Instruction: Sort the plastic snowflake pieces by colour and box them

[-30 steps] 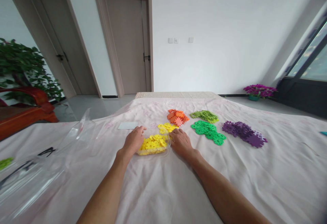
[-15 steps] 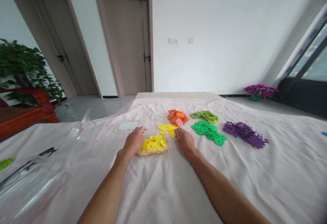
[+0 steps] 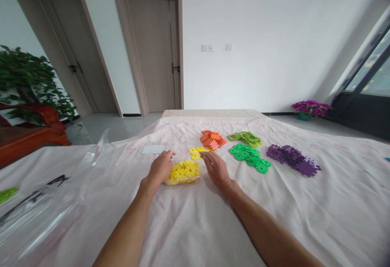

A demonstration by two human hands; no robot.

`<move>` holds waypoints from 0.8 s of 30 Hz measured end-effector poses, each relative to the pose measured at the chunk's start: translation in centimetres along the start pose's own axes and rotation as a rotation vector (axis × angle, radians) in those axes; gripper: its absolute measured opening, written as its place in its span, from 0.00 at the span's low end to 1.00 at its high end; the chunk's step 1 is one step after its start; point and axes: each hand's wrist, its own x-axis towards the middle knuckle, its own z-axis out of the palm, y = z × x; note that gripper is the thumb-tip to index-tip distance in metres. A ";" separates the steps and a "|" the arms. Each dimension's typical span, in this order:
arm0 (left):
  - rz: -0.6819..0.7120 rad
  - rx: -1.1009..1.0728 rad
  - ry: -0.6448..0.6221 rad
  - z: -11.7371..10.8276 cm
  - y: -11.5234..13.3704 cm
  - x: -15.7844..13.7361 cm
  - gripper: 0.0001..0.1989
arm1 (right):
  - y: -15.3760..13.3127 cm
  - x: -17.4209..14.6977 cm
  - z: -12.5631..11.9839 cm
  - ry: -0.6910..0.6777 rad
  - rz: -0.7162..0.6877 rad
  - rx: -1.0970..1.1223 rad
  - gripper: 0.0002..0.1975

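A clear plastic box (image 3: 183,181) filled with yellow snowflake pieces (image 3: 185,170) sits on the cloth between my hands. My left hand (image 3: 161,167) is curled around its left side, with the fingers at the far left corner. My right hand (image 3: 217,169) is just right of the box, its fingers stretched leftward and the thumb apart, and I see nothing held in it. Beyond the box lies a small group of loose yellow pieces (image 3: 195,153), partly covered by the right fingertips.
Piles of orange (image 3: 212,139), light green (image 3: 245,137), green (image 3: 250,157) and purple pieces (image 3: 292,159) lie beyond and to the right. A white card (image 3: 152,149) lies left of my hands. Clear plastic packaging (image 3: 45,218) with black cord covers the near left.
My right hand has shifted a little left toward the box, over the loose yellow pieces, and its fingers have straightened. My left hand has stayed at the box.
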 end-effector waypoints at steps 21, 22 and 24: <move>-0.005 -0.013 0.002 0.1 -0.1 0.1 0.23 | 2.0 -0.1 1.7 -0.407 0.229 -0.597 0.28; -0.006 -0.015 0.002 0.1 -0.2 0.1 0.23 | 1.8 0.0 1.6 -0.413 0.221 -0.606 0.27; -0.007 -0.022 0.001 0.1 -0.2 0.1 0.23 | 1.5 0.2 1.3 -0.421 0.203 -0.619 0.26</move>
